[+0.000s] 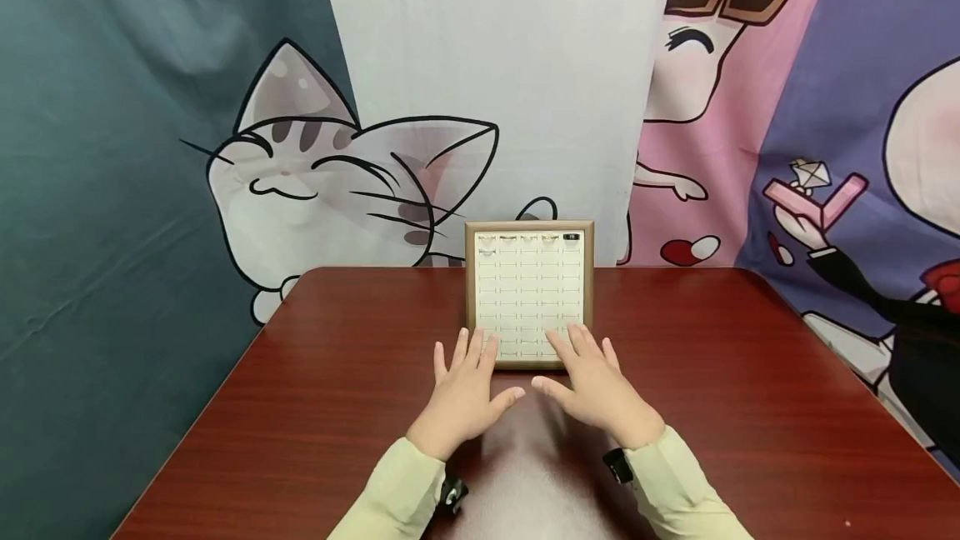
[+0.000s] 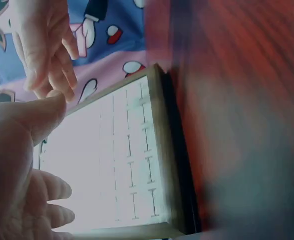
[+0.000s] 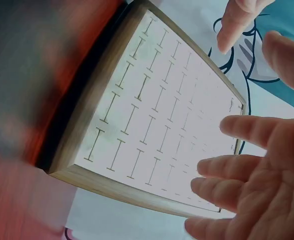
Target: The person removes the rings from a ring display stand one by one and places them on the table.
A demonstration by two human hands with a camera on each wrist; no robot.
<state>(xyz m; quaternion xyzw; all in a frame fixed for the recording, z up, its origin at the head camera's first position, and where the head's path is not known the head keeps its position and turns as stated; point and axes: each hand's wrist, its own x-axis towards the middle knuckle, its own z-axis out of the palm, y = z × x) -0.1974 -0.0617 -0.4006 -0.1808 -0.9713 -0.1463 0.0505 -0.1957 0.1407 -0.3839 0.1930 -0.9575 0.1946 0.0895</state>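
Note:
A wood-framed ring display board [image 1: 529, 290] with a white slotted pad stands tilted up on the table. Several rings [image 1: 528, 237] sit along its top row, a dark one [image 1: 572, 237] at the right end, and one more ring [image 1: 487, 252] is in the second row at the left. My left hand [image 1: 465, 394] is held with fingers spread before the board's lower left corner. Mirroring it at the lower right is my right hand [image 1: 596, 386], fingers also spread. Neither hand holds anything. In the right wrist view, bare slots [image 3: 131, 120] fill the pad's lower part.
The reddish-brown wooden table [image 1: 360, 357] extends to both sides of the board. Behind it hangs a cartoon-printed cloth [image 1: 495, 40] with a cat and figures. A dark wrist device [image 1: 618, 465] shows at the right cuff, another [image 1: 452, 494] at the left.

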